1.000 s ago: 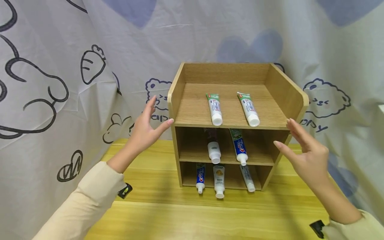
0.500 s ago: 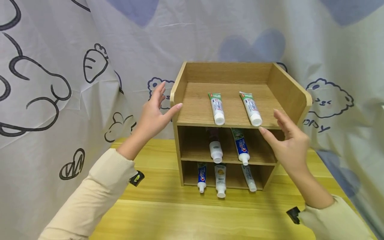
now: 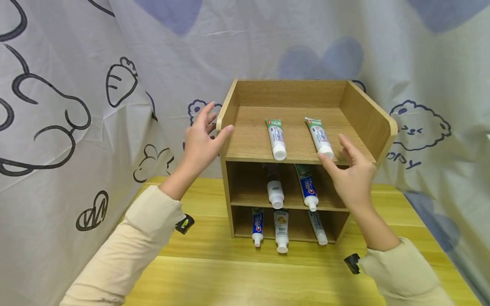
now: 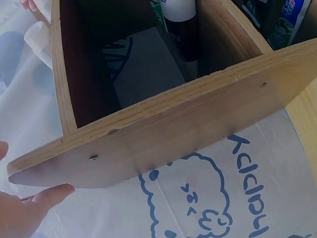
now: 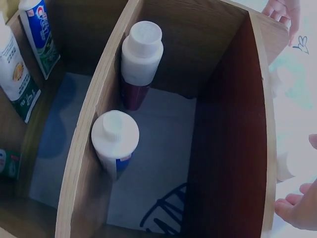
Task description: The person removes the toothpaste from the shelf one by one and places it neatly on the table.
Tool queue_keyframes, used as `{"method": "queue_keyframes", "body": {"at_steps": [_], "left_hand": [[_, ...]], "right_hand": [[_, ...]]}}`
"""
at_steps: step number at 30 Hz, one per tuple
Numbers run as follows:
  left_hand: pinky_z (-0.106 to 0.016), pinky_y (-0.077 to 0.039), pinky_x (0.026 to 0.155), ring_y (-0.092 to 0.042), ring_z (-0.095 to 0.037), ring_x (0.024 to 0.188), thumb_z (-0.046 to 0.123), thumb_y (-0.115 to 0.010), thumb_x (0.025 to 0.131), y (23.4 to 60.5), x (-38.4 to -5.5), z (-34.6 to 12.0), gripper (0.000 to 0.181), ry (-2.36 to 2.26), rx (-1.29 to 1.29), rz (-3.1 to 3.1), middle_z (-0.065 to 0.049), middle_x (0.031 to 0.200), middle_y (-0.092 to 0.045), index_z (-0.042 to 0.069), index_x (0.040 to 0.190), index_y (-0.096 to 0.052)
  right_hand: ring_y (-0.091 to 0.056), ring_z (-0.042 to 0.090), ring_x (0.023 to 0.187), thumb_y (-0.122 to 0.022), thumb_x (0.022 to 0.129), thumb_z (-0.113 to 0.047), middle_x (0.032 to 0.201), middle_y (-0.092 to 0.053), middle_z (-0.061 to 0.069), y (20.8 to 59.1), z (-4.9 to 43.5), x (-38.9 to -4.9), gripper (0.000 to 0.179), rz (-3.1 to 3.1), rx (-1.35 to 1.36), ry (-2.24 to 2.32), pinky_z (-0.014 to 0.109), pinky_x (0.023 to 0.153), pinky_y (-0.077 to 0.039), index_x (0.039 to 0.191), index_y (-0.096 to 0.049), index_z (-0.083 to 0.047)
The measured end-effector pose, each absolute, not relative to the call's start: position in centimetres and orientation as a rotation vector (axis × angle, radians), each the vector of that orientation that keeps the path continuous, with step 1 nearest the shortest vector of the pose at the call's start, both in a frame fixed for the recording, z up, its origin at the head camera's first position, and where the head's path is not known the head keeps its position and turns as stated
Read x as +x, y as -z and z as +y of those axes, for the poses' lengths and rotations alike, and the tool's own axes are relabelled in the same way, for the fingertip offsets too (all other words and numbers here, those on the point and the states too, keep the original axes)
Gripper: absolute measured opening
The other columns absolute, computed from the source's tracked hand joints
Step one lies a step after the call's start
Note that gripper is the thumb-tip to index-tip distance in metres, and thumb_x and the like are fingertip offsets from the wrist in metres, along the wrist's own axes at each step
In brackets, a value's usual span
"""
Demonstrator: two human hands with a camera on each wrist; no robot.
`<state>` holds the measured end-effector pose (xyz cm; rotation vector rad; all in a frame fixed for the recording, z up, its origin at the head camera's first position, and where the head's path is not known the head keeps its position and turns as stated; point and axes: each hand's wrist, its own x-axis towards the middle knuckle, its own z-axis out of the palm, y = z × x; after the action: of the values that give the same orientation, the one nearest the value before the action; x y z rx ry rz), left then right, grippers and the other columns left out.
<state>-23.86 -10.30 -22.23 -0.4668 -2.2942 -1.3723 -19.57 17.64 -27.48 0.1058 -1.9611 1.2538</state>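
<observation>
In the head view my left hand (image 3: pixel 200 142) is beside the left side panel of a wooden shelf unit (image 3: pixel 226 102), thumb and fingers spread, holding nothing. My right hand (image 3: pixel 354 176) is at the front edge of the top level. Its thumb tip is near the white cap of the right toothpaste tube (image 3: pixel 318 135); whether it touches is unclear. Another green-and-white toothpaste tube (image 3: pixel 276 138) lies left of that one, cap facing forward. In the left wrist view, part of the left hand (image 4: pixel 29 210) shows by the panel edge. The right wrist view catches the right fingers (image 5: pixel 292 206).
On the middle level lie a white-capped tube (image 3: pixel 274 191) and a blue Crest tube (image 3: pixel 307 187). The bottom level holds a blue tube (image 3: pixel 257 223), a white tube (image 3: pixel 281 229) and a slim tube (image 3: pixel 317 227). A yellow wooden table (image 3: pixel 245 276) and printed curtain (image 3: pixel 160 85) surround the unit.
My right hand has moved left from the right side panel to the right toothpaste tube. My left hand has shifted slightly right and up. The tubes have stayed in place.
</observation>
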Motion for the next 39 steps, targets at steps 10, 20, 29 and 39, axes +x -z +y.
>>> {"method": "queue_keyframes", "body": {"at_steps": [10, 20, 29, 39], "left_hand": [[-0.037, -0.056, 0.088, -0.063, -0.032, 0.106, 0.014, -0.06, 0.089, 22.2, -24.0, -9.6, 0.054, 1.288, -0.458, -2.256, -0.02, 0.118, -0.062, 0.004, 0.138, -0.04], [-0.037, -0.058, 0.082, -0.065, -0.03, 0.102, 0.009, -0.058, 0.087, 21.7, -23.8, -9.0, 0.048, 1.312, -0.367, -2.252, -0.019, 0.122, -0.061, 0.004, 0.134, -0.046], [-0.035, -0.054, 0.092, -0.061, -0.031, 0.11, 0.004, -0.056, 0.087, 22.2, -23.8, -9.1, 0.044, 1.356, -0.378, -2.206, -0.023, 0.125, -0.058, -0.002, 0.13, -0.049], [-0.032, -0.053, 0.093, -0.061, -0.03, 0.11, 0.003, -0.057, 0.087, 22.4, -24.0, -9.1, 0.04, 1.394, -0.389, -2.166, -0.023, 0.122, -0.06, -0.003, 0.126, -0.053]], "right_hand": [[-0.063, 0.031, 0.1, -0.076, 0.074, -0.008, 0.119, -0.062, 0.021, 27.8, 16.9, -20.3, 0.051, -1.953, 0.022, -1.241, -0.002, 0.074, -0.042, 0.12, -0.058, 0.006], [-0.064, 0.029, 0.098, -0.076, 0.074, -0.008, 0.113, -0.064, 0.022, 27.9, 16.1, -20.6, 0.05, -1.92, -0.041, -1.222, -0.004, 0.067, -0.04, 0.118, -0.06, 0.006], [-0.063, 0.036, 0.096, -0.077, 0.072, -0.008, 0.108, -0.066, 0.023, 28.1, 15.4, -20.9, 0.045, -1.921, -0.084, -1.103, 0.032, 0.079, -0.052, 0.112, -0.064, 0.007], [-0.06, 0.04, 0.095, -0.077, 0.072, -0.009, 0.105, -0.067, 0.024, 27.9, 15.3, -21.1, 0.042, -1.957, -0.145, -1.079, 0.046, 0.087, -0.042, 0.11, -0.066, 0.004]]}}
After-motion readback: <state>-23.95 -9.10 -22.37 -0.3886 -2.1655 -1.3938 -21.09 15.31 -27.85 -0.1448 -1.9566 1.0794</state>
